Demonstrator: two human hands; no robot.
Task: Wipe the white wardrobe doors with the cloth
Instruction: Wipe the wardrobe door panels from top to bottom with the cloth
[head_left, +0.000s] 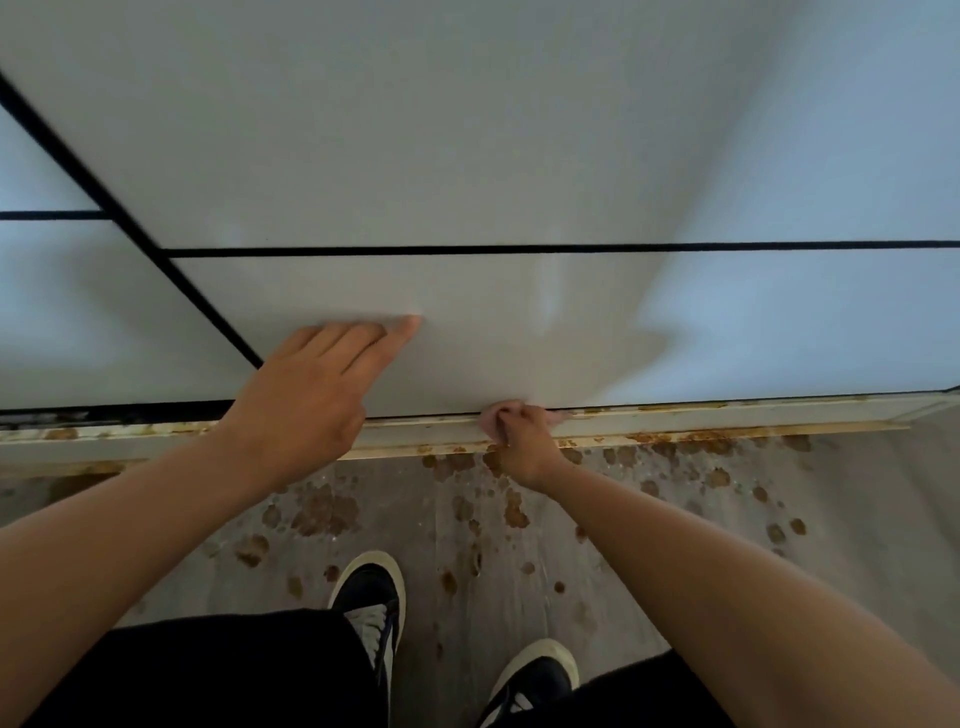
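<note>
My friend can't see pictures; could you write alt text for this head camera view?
A person's right hand grips a pink cloth at the bottom edge of a white wardrobe door, while the left hand rests flat on it. Brown stains spot the floor.

Black trousers (234, 670), or perhaps long shorts, cover both legs. The left sneaker (371, 587) is dark with a cream rubber sole and whitish laces; the right sneaker (535, 675) matches, with white stripes.

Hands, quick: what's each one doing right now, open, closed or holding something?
Left hand: open, resting flat against the white wardrobe door.
Right hand: closed, gripping the small pink cloth at the door's bottom edge.
</note>
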